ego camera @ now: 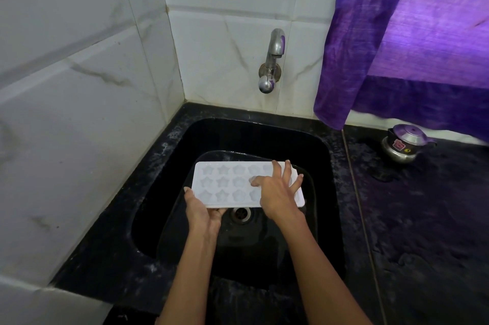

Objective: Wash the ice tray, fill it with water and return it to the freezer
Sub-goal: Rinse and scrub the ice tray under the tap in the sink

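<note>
A white ice tray [225,184] with star and flower shaped cells is held level over the black sink [169,165]. My left hand [201,210] grips its near left corner from below, thumb on the left edge. My right hand [280,192] lies on top of the tray's right part, fingers spread, thumb pressing into a cell. A steel tap [274,59] sticks out of the tiled wall above the sink; no water runs from it. The freezer is not in view.
The sink drain [240,214] shows just under the tray. Black stone counter [423,218] surrounds the sink. A small steel pot with lid [404,143] stands at the back right. A purple curtain [410,33] hangs over the right side. White tiled walls close the left and back.
</note>
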The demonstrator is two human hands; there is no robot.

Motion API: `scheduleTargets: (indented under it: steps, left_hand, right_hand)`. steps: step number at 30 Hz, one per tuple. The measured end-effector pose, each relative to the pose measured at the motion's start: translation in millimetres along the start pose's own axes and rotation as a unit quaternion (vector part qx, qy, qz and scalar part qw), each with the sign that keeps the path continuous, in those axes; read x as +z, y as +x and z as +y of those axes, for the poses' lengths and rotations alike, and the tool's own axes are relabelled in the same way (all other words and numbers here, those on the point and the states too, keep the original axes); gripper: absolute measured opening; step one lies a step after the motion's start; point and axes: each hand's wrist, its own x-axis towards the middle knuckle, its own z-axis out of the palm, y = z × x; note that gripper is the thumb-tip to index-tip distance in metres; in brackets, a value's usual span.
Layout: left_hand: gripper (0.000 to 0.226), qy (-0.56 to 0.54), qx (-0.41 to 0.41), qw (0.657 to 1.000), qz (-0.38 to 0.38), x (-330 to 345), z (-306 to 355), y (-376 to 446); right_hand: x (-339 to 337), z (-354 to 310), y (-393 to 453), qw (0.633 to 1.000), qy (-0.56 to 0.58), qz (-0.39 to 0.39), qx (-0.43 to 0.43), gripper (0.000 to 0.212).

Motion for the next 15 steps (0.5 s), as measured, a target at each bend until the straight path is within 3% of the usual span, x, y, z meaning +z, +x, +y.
scheduleTargets:
  steps: [9,15]
  left_hand:
    - [0.053,-0.007,-0.006,1.000,0.007,2.3,-1.3,-1.1]
    - [0.056,-0.004,-0.010,1.000,0.008,5.4,-3.2,-1.4]
  right_hand:
    - [0.7,0.8,1.8,1.000,-0.004,-0.004,0.008,0.075]
    - [2.0,-4.7,4.2,0.999,0.006,0.038,-0.016,0.066]
